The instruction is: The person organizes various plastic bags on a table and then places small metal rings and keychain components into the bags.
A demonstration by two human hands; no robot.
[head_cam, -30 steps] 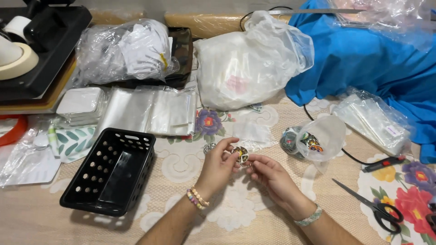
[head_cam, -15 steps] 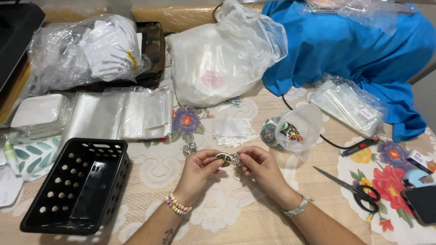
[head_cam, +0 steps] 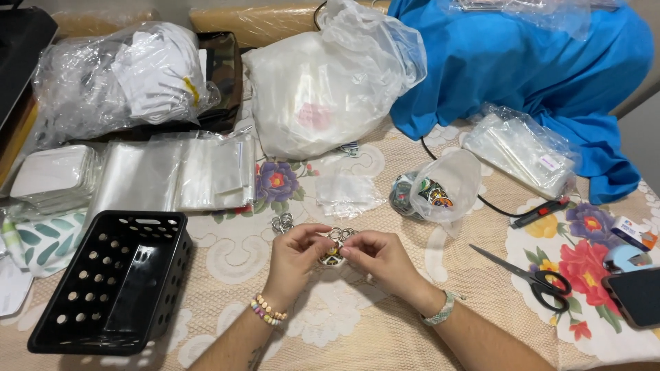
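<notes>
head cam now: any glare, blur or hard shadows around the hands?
Head view: lighting is even and soft, with only faint shadows under the left hand and right hand. The small charm pinched between them is tiny and slightly soft, so its detail is unreadable. Mild glare sits on the clear plastic bags and glossy black basket. Scissors look sharp.

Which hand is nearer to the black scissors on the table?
Right. The right hand is mid-table, left of the black scissors with bare tablecloth between. The left hand is further left, past the small charm both hands pinch.
</notes>
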